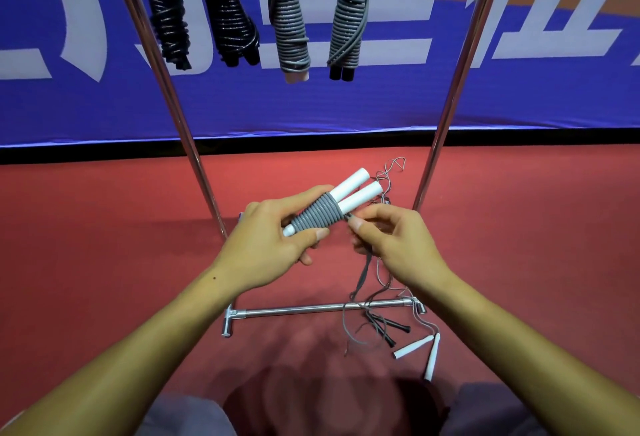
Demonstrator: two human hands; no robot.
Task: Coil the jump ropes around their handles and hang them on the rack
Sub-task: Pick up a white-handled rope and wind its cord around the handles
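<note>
- Done: four coiled ropes hang from the top of the rack (162, 86) – two black (169, 16) (232, 16), two grey (289, 16) (348, 16). Top bar is out of frame, so how they hook on can't be seen.
- In hand: a fifth rope, white handles (356, 190) held side by side, grey coil (313, 216) covering roughly the lower half of them; upper ends are bare.
- Left hand (273, 245): grip closed round the handle pair, thumb pressing on the low end of the coil.
- Right hand (391, 238): grip is a thumb-and-finger pinch on the grey cord (363, 271) right where it leaves the coil; the slack drops down to the floor.
- Judgement: this rope is about half wound. Remaining cord to wrap, tail to secure, then hang.
- Left on the floor (519, 228) by the rack's base bar (322, 309): a tangle of thin cord with a black-handled rope (391, 326) and a white-handled rope (420, 349), both uncoiled.
- Overall: four hung, one in progress, apparently two to go.
</note>
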